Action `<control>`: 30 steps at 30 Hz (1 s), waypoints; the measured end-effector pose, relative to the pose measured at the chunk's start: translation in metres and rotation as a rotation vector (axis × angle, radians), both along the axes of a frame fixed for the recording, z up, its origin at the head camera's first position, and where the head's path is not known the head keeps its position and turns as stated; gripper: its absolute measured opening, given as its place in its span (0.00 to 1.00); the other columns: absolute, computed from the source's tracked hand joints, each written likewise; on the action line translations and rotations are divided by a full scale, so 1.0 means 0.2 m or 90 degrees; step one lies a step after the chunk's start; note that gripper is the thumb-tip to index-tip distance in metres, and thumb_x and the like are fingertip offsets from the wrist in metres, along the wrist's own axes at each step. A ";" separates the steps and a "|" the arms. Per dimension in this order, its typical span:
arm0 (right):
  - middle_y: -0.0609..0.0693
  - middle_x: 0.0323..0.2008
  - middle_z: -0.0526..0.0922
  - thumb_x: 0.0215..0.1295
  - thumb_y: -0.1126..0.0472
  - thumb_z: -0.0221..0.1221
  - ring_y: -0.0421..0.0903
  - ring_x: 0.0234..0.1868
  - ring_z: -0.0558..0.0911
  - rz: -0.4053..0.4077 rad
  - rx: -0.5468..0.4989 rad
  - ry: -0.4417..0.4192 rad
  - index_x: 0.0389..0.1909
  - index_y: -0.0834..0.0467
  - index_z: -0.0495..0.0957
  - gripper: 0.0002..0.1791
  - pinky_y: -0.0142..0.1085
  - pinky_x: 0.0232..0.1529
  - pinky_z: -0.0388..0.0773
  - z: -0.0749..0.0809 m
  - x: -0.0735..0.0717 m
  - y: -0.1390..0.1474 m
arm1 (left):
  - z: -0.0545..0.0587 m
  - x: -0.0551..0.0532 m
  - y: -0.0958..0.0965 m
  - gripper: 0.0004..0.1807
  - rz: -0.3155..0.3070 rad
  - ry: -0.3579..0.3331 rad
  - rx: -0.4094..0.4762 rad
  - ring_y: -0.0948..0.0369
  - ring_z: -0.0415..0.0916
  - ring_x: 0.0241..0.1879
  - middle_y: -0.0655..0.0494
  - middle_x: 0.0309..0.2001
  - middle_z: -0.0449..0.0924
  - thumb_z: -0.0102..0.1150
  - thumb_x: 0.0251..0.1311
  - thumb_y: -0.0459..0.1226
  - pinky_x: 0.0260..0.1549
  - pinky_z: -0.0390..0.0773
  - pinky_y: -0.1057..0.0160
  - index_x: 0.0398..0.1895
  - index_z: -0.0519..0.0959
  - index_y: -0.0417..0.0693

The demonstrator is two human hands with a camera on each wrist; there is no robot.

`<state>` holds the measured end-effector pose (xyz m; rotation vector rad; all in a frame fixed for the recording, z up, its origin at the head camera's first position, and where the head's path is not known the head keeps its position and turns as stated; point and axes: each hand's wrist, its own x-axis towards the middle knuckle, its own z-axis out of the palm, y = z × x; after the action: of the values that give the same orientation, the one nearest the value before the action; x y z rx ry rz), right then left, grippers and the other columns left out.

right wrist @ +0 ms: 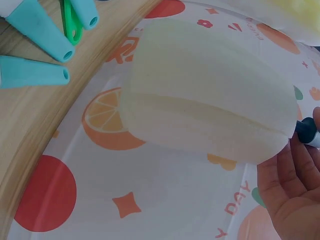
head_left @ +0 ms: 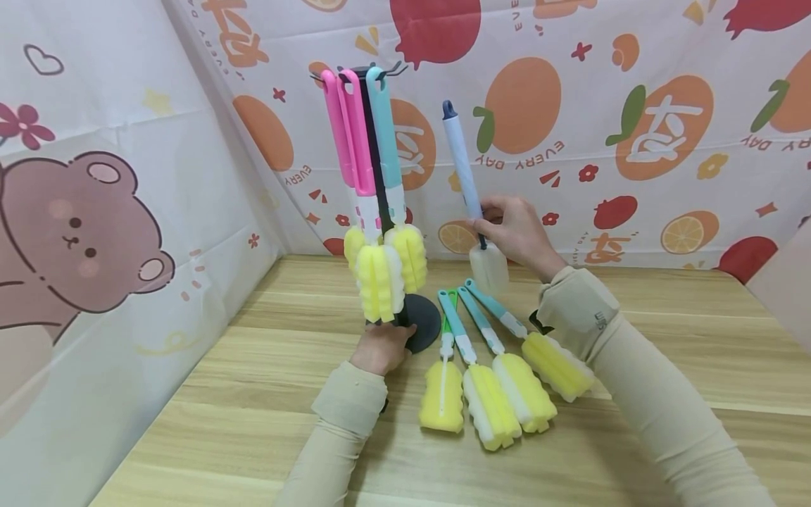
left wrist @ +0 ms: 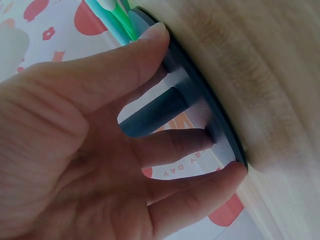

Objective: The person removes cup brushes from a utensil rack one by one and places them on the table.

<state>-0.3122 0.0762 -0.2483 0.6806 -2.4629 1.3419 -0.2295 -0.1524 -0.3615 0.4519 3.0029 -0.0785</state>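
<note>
My right hand [head_left: 516,229] pinches a sponge bottle brush [head_left: 464,165] near the lower end of its pale blue handle. The brush is nearly upright, handle up, and its white sponge head [right wrist: 210,90] hangs down, large in the right wrist view. My left hand [head_left: 380,348] grips the round base [left wrist: 200,90] of a black stand, thumb and fingers spread around the pole [left wrist: 155,112] and touching the rim. From the stand's top hooks hang two pink-handled brushes [head_left: 357,134] and a teal-handled brush [head_left: 385,134], yellow-and-white sponges downward.
Several sponge brushes lie fanned out on the wooden table [head_left: 209,422]: teal-handled ones [head_left: 491,408] and a green-handled one [head_left: 441,398], between my forearms. A fruit-print cloth [head_left: 570,141] hangs behind the table, and a bear-print cloth [head_left: 82,232] on the left.
</note>
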 end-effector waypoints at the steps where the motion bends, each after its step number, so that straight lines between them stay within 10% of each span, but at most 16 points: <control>1: 0.64 0.40 0.85 0.69 0.67 0.64 0.57 0.41 0.85 -0.001 0.001 -0.001 0.50 0.71 0.81 0.13 0.50 0.50 0.81 0.00 0.00 0.00 | 0.00 0.00 0.00 0.23 -0.001 0.002 0.000 0.50 0.84 0.43 0.50 0.50 0.86 0.65 0.66 0.38 0.44 0.78 0.50 0.65 0.80 0.49; 30: 0.66 0.43 0.85 0.69 0.67 0.64 0.58 0.42 0.84 -0.023 0.070 -0.051 0.52 0.71 0.81 0.15 0.54 0.52 0.81 -0.06 -0.03 0.09 | 0.00 0.00 0.00 0.23 -0.002 0.011 -0.007 0.50 0.84 0.41 0.50 0.47 0.87 0.66 0.66 0.39 0.43 0.79 0.50 0.64 0.81 0.49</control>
<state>-0.3181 0.0945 -0.2600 0.6146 -2.6164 1.2515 -0.2291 -0.1520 -0.3625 0.4578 3.0173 -0.1002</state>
